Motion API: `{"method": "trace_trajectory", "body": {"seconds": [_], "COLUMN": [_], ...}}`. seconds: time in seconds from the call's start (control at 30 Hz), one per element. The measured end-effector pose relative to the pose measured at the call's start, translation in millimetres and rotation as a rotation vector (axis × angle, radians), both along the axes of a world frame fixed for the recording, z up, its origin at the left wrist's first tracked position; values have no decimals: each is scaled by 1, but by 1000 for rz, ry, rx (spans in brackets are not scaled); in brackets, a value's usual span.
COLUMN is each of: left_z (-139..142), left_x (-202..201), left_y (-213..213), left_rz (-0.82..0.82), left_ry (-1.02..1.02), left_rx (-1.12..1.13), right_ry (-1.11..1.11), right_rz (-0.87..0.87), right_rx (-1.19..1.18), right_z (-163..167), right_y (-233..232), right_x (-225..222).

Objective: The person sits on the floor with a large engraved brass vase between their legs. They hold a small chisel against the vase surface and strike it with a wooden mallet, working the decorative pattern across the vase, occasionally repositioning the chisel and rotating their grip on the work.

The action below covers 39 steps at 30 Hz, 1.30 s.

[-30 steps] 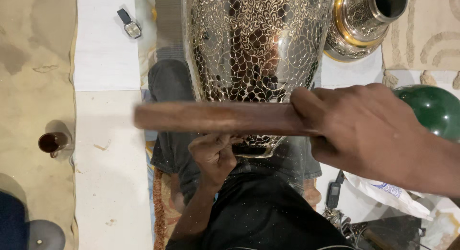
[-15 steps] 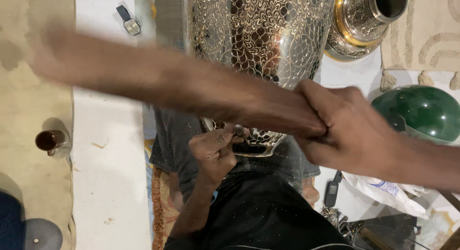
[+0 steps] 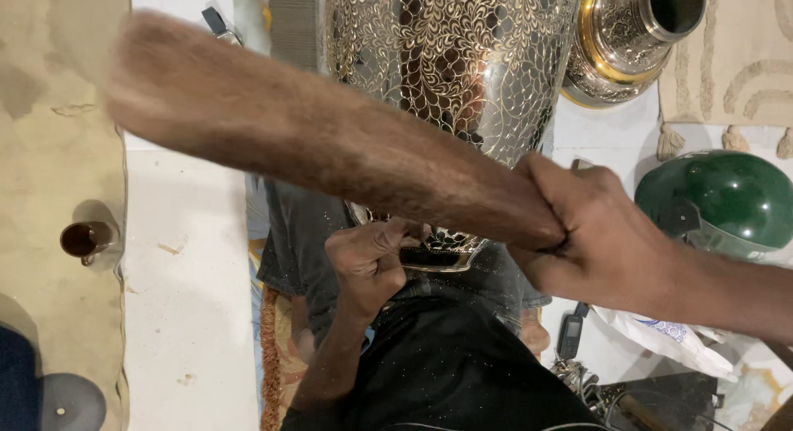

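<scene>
Head view: the right hand (image 3: 603, 237) is clenched tight round the near end of a long brown wooden club (image 3: 330, 154), blurred, slanting up to the far left. The left hand (image 3: 372, 257) is closed at the base of the engraved silver metal vase (image 3: 450, 63), centre; what it pinches, I cannot tell.

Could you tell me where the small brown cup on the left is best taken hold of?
Grip the cup by its rounded body, coming from above or the left. It stands upright and alone on the tan floor; a small nub at its lower edge may be a handle, too small to judge.
</scene>
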<state>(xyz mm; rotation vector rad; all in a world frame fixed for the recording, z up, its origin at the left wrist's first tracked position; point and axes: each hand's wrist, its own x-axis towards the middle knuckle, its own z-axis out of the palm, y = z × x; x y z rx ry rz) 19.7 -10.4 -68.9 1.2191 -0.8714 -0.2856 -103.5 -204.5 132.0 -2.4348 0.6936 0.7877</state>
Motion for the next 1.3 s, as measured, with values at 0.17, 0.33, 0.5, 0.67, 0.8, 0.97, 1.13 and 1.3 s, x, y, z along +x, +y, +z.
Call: {"method": "trace_trajectory", "body": {"seconds": [0.17, 0.33, 0.5, 0.67, 0.8, 0.97, 1.13, 1.3], "left_z": [5, 4, 3, -2, -13, -15, -8, -11], "left_x": [5, 8, 10, 12, 12, 11, 16, 22], "left_y": [7, 5, 5, 13, 12, 10, 17, 17], "left_rz": [-4, -2, 2, -41, 14, -63, -119, -186], "left_ry": [-36, -57, -70, -41, -87, -2, -25, -8], "left_rx": [67, 42, 59, 40, 81, 46, 31, 27], "right_ry": [-112, 3, -135, -117, 189, -49, -443, -296], "right_rz": [105, 175, 166, 120, 181, 156, 102, 126], "right_rx": [-106, -204, -174, -126, -214, -202, -81, -139], "right_z": [-1, -1, -1, -4, -3, -1, -8, -8], "right_y": [4, 9, 8, 8, 10, 11, 9, 8], "right_x": [-8, -5, -4, -8, -9, -7, -12, -20]}}
